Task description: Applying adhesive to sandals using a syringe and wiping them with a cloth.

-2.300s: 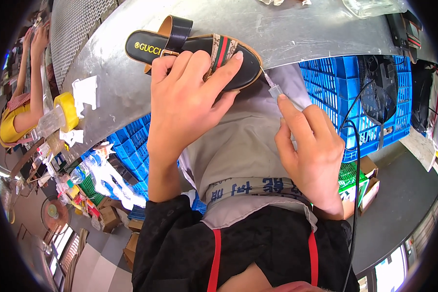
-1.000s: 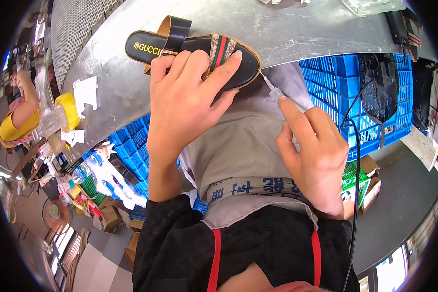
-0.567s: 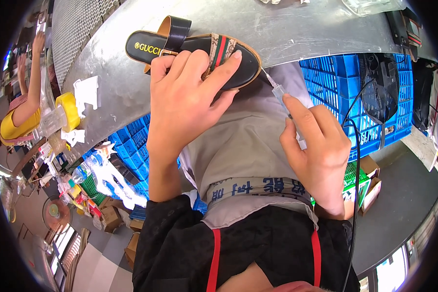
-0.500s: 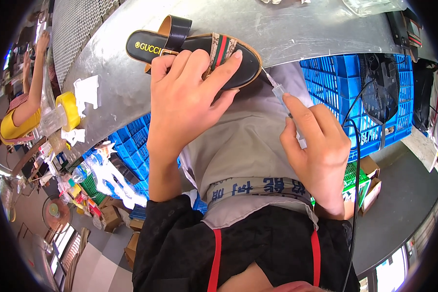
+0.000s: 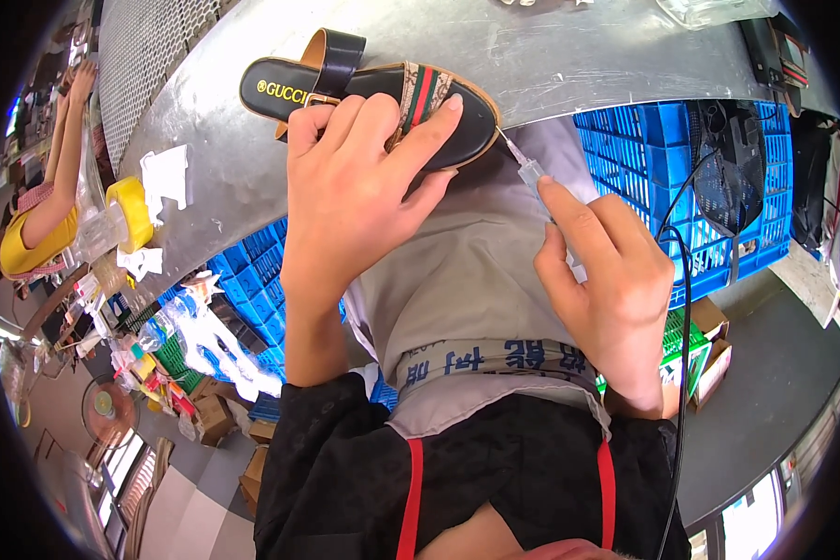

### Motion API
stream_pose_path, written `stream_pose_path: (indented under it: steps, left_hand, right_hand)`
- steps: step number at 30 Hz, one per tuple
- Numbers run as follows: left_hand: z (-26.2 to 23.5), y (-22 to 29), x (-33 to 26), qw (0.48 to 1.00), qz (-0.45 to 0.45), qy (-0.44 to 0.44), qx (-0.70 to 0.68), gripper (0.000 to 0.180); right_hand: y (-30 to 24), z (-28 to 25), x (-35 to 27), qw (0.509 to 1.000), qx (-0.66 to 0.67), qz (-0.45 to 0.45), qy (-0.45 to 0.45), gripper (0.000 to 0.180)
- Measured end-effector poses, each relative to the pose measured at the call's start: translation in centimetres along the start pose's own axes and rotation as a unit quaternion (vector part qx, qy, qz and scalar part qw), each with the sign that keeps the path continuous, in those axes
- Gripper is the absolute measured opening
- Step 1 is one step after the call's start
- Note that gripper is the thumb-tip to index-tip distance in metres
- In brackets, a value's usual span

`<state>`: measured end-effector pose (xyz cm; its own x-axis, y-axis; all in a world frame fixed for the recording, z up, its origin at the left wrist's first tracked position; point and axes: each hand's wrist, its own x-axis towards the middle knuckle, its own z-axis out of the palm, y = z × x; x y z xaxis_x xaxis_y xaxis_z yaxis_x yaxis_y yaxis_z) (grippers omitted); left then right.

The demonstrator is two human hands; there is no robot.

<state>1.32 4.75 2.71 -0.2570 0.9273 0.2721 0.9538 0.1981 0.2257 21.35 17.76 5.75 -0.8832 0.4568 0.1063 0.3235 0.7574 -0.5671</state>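
A black slide sandal (image 5: pixel 471 121) with a buckled black strap and a patterned strap striped green and red lies across the metal table's near edge, its rounded end overhanging. My left hand (image 5: pixel 350 177) grips it around the near side, fingers over the middle and patterned strap. In my right hand (image 5: pixel 607 271) is a clear syringe (image 5: pixel 531 173) with a fine needle, held between thumb and fingers. The needle's tip touches or almost touches the sole's rim at the rounded end; which one I cannot tell. The syringe's rear part is hidden by my fingers.
The metal table (image 5: pixel 252 47) spans the far side. Blue plastic crates (image 5: pixel 653 154) stand at right and left below it. A black cable (image 5: pixel 686 327) hangs at my right. Yellow tape (image 5: pixel 133 210) and white scraps lie at left, where another person's arm (image 5: pixel 65 163) shows.
The sandal and my left hand have shifted very slightly left. My right hand has moved the syringe slightly up and left, with the needle still at the sole's rim.
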Motion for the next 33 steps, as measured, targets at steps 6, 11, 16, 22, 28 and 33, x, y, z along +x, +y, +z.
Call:
stream_pose_path:
  steps: [6, 11, 16, 22, 28, 33]
  left_hand:
    - [-0.1, 0.0, 0.0, 1.000, 0.000, -0.001, 0.002, 0.059]
    - [0.1, 0.0, 0.0, 1.000, 0.001, -0.001, 0.000, 0.059]
    - [0.0, 0.0, 0.0, 1.000, 0.000, 0.000, 0.004, 0.060]
    - [0.0, 0.0, 0.0, 1.000, 0.002, 0.003, 0.008, 0.061]
    - [0.2, 0.6, -0.1, 0.999, -0.016, -0.003, 0.028, 0.058]
    - [2.0, 0.4, -1.0, 0.996, 0.006, 0.090, 0.027, 0.053]
  right_hand:
    - [-0.1, 0.0, 0.1, 1.000, -0.005, -0.009, 0.001, 0.043]
    - [0.0, 0.0, 0.0, 1.000, -0.014, -0.005, -0.002, 0.043]
    - [-0.2, -0.3, 0.3, 1.000, 0.015, 0.004, -0.002, 0.042]
    - [0.0, 0.0, 0.0, 1.000, -0.005, 0.001, 0.006, 0.044]
    - [0.7, -1.3, -0.6, 0.999, 0.025, 0.014, 0.029, 0.044]
    - [1.7, 0.1, 0.7, 0.993, 0.009, 0.044, 0.109, 0.045]
